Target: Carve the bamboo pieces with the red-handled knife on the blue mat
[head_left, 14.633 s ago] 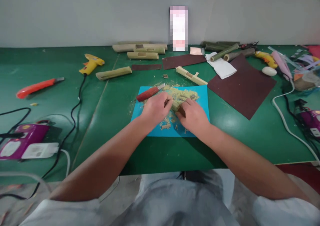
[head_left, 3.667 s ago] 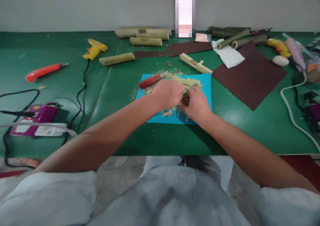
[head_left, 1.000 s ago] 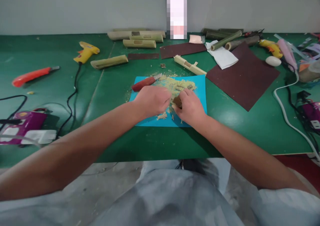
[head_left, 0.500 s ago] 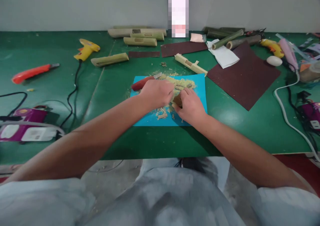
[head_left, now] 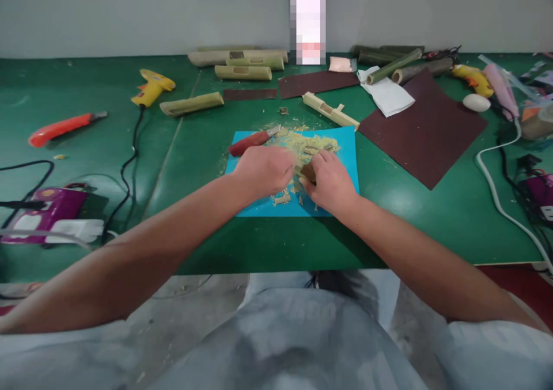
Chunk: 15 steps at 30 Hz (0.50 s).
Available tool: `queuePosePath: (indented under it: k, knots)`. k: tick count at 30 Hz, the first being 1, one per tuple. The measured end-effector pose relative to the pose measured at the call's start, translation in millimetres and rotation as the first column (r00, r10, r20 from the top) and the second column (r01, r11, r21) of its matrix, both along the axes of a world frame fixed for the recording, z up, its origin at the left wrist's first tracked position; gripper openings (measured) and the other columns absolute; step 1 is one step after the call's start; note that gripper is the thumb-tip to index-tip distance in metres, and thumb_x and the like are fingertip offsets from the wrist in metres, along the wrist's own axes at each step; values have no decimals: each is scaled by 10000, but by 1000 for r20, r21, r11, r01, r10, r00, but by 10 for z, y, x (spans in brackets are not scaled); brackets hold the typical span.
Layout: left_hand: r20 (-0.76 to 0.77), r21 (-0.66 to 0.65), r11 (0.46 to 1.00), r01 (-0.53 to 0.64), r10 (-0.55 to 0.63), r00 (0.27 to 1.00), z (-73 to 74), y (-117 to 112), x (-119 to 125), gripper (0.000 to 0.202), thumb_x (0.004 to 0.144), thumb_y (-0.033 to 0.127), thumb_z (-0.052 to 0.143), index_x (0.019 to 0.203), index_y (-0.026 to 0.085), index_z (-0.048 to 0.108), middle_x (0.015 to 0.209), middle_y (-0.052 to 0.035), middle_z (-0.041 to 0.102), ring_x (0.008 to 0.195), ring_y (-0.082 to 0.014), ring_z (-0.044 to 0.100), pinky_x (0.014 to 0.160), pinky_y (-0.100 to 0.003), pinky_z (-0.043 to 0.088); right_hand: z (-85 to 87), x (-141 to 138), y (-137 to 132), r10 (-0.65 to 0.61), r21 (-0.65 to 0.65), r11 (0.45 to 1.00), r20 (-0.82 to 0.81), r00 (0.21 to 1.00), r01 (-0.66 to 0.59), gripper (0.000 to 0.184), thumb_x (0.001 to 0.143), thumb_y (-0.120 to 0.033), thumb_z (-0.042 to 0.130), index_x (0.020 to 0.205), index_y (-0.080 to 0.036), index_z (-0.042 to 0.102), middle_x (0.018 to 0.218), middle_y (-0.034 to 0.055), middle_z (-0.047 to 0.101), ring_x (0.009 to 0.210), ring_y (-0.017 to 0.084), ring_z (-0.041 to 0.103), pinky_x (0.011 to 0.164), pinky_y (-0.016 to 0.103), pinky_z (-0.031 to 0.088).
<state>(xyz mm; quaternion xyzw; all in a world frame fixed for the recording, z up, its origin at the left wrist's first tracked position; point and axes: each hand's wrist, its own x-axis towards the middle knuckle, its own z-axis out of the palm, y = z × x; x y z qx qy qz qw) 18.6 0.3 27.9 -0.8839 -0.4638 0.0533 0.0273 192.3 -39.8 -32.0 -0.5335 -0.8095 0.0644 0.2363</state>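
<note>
Your L hand (head_left: 268, 170) is curled, slightly blurred; can't tell if it's clenched on anything. Your R hand (head_left: 332, 178) grasps the bamboo (head_left: 307, 172), nr ctr of frame, over the blue mat (head_left: 349, 155). So the bamboo sits btwn your hands, R one nearer (touching), L just beside; long axis mostly hidden, can't tell which way it runs. Knife (head_left: 248, 143) lies at mat's upper L, beside shavings (head_left: 305, 139).

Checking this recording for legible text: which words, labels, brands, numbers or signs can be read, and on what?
None is legible.
Grey garment front: faint lettering, too blurred to read.
Pixelated panel: unreadable.
Purple power strip at left: any markings too small and blurred.
</note>
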Motion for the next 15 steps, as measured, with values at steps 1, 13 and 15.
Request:
queuePosePath:
  k: [1,13,15]
  knots:
    - [30,5,1000,6,-6,1000,-10,8,1,242,941,277,443,809,180,620,844,-66,673,765,-211,573,649,-314,329,-1,0,0,-1,6,1000,-4,1000,1,98,851,-228,582,911,-220,505,1043,124,594,1008,296,548,859,461,483]
    - [153,-4,997,78,-77,985,-26,74,-58,196,915,244,459,737,192,523,770,-31,635,778,-180,549,693,-289,357,-11,6,-5,22,24,999,-27,999,-21,106,847,-223,582,908,-225,495,1027,121,587,1005,304,548,860,489,488]
    - [147,-11,997,83,-80,986,-27,82,-63,197,917,243,461,738,193,524,786,-31,642,776,-179,556,701,-292,366,-21,8,-1,9,27,1000,-36,999,-8,114,845,-223,589,902,-230,491,1010,112,584,990,295,548,860,484,489]
